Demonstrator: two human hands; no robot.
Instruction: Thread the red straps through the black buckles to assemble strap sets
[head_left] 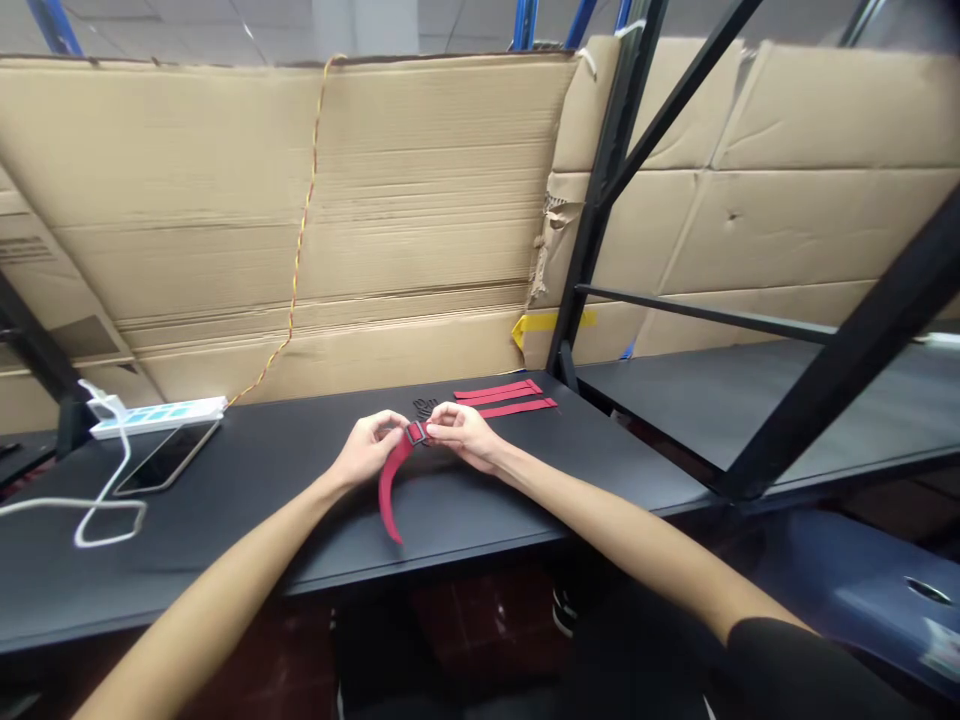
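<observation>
On our black table [247, 520], a red webbing strap [391, 490] curves from its buckle [416, 433] toward the near edge, its tip just short of it. Our left hand [367, 450] and right hand [465, 435] close together on the buckle, while two more red straps [499, 397] lie just beyond, along the far edge.

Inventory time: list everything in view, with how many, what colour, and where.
Table: one, black, across the front.
Held strap: one, red, between the hands.
Buckle: one, dark, on that strap.
Loose straps: at least two, red, flat on the table.
Small parts: few, black, behind the hands.
Phone: one, black, table left.
Power strip: one, white, behind the phone.
Cable: one, white, looped at left.
Wire: one, yellow and red, down the cardboard.
Cardboard sheets: several, tan, behind the table.
Shelf frame: one, black, right.
Left hand: one, bare, at the strap.
Right hand: one, bare, at the buckle.
</observation>
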